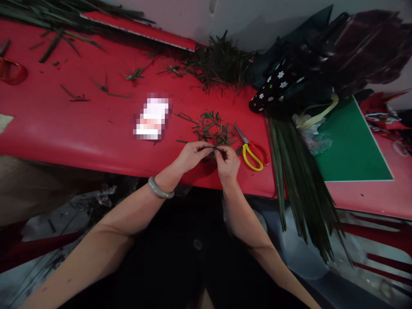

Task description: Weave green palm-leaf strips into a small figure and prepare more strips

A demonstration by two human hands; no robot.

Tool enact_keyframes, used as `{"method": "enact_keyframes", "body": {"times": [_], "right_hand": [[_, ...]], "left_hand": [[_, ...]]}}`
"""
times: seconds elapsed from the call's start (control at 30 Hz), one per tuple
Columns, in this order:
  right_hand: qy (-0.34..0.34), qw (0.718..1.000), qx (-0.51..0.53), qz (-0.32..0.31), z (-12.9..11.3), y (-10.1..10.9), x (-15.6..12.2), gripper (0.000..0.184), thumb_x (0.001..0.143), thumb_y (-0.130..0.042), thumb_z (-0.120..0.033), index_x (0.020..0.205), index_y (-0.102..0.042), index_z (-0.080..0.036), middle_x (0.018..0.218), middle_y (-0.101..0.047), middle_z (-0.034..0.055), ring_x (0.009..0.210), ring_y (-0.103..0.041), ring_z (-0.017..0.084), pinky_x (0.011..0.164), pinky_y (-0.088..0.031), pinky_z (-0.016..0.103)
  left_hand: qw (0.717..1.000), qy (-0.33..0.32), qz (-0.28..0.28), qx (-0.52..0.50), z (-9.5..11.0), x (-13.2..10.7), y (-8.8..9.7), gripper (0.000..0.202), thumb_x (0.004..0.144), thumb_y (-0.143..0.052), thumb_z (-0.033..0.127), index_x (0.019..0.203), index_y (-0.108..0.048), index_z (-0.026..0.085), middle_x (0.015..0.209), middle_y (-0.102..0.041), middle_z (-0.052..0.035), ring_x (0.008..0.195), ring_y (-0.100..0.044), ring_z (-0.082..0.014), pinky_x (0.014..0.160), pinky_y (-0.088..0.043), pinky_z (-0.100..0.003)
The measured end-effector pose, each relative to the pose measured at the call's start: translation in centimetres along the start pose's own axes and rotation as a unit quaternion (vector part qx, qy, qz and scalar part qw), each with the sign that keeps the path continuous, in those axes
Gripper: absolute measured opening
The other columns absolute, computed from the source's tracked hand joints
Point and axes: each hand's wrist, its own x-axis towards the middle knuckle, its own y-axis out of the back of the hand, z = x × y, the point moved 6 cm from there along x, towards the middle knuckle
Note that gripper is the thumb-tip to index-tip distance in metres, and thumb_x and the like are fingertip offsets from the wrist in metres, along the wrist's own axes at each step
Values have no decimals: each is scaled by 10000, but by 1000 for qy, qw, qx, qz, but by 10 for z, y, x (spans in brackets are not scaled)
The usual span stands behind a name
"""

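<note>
Over the red table (106,133), near its front edge, my left hand (193,156) and my right hand (228,164) meet fingertip to fingertip. Both are closed in a pinch on a thin dark leaf strip (214,148), mostly hidden by the fingers. Just beyond them lies a loose scatter of short green leaf cuttings (210,128). Scissors (252,155) with one yellow and one red handle loop rest close to the right of my right hand, blades pointing away from me. A phone-like bright rectangle (152,118), blurred out, lies left of the cuttings.
A heap of thin leaf scraps (222,62) sits at the back. Long green leaves (298,180) hang over the front edge on the right, beside a green board (354,150) and a flower-patterned black umbrella (273,88). Red-handled scissors (13,72) lie far left.
</note>
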Motion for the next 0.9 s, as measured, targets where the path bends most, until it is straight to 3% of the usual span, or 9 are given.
{"method": "enact_keyframes", "body": {"times": [0.13,0.57,0.9], "right_hand": [[-32,999,20,-13,2,-1,0,151,733,-553,-317,780,-606,-183,725,-640,18,654,-591,140,635,-490,281],[-27,999,36,-25,3,-4,0,166,754,-529,-332,786,-610,-191,732,-643,15,661,-596,138,645,-493,282],[19,998,-56,-39,-8,-5,-1,207,806,-451,-338,752,-584,-189,702,-613,14,690,-572,140,647,-446,266]], "left_hand": [[1000,-4,3,7,1,-1,1,128,702,-581,239,755,-633,135,672,-624,-7,627,-550,-89,634,-464,-234],[999,-16,5,36,0,-1,2,164,726,-542,270,783,-620,137,687,-611,-5,630,-539,-86,620,-451,-219],[986,-68,100,111,5,-4,12,115,710,-526,222,717,-610,144,620,-580,8,569,-503,-77,547,-411,-202]]}}
